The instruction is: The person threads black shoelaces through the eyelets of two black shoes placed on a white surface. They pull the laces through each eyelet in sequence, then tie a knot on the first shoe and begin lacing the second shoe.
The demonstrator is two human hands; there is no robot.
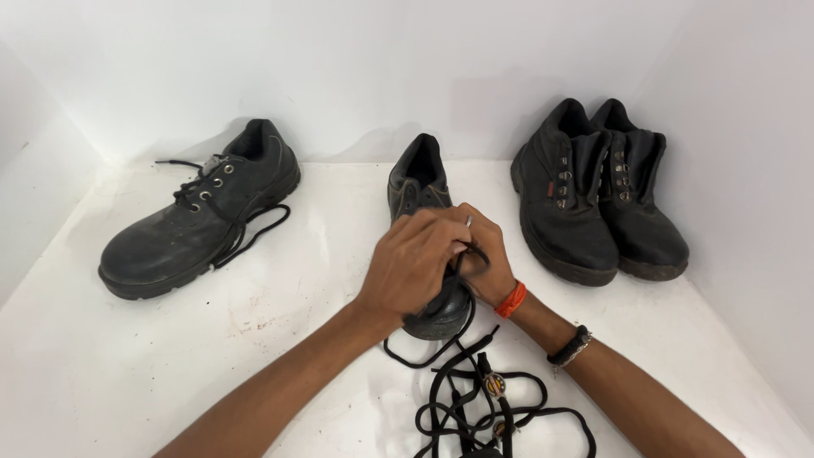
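Both hands, left hand (pixel 413 263) and right hand (pixel 485 259), pinch a black lace (pixel 465 259) over the middle shoe (pixel 421 182) (spare laces (pixel 483 407) lie just in front of it).

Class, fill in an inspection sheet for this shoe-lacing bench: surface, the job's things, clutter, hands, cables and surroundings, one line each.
Surface: white tabletop, scuffed, with faint reddish marks.
Job's things: black middle shoe, toe toward the camera, under both hands; a black lace runs from it.
Clutter: loose pile of black laces at the near edge; a laced black shoe on the left with its lace ends trailing; a pair of black boots on the right, side by side, without laces.
Hands: left hand lies over the shoe's front; right hand pinches the lace; its wrist wears an orange band.
Cables: nothing seen.
Surroundings: plain white walls behind and at both sides.
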